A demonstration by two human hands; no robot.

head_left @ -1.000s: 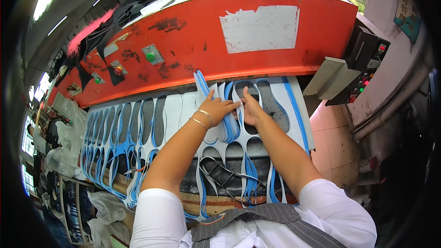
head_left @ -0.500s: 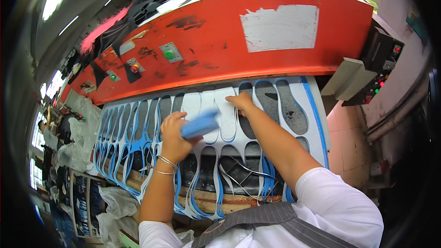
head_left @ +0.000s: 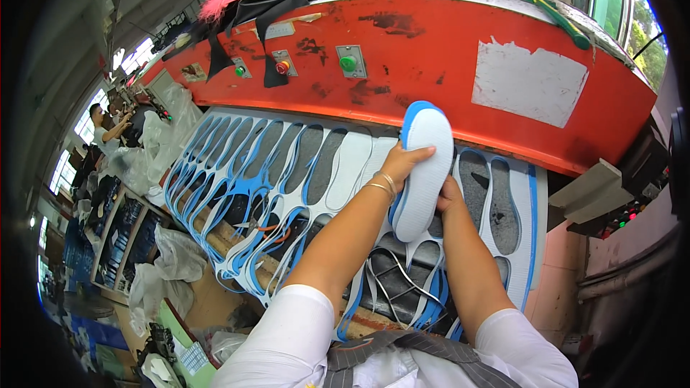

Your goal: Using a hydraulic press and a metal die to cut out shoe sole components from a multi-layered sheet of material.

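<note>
Stack of insoles (head_left: 425, 179), white face and blue edges, held up at a slant above the tabletop (head_left: 504, 236). Its left edge is gripped by the left hand (head_left: 408, 163), thumb laid across the white face; 2 bangles (head_left: 382, 185) are worn at that wrist. The right hand (head_left: 450, 195) is set against the stack's right edge; its fingers are partly hidden behind, so how firmly they are closed cannot be told. Beneath, a white-and-blue sheet (head_left: 522, 190) is pierced by rows of sole-shaped holes. Scissors (head_left: 276, 233) with orange handles are seen on the left, a metal frame (head_left: 399, 284) nearer the body. Beyond, a red panel (head_left: 424, 50) is fitted with 2 green buttons (head_left: 348, 64) and 1 red button (head_left: 282, 67).
</note>
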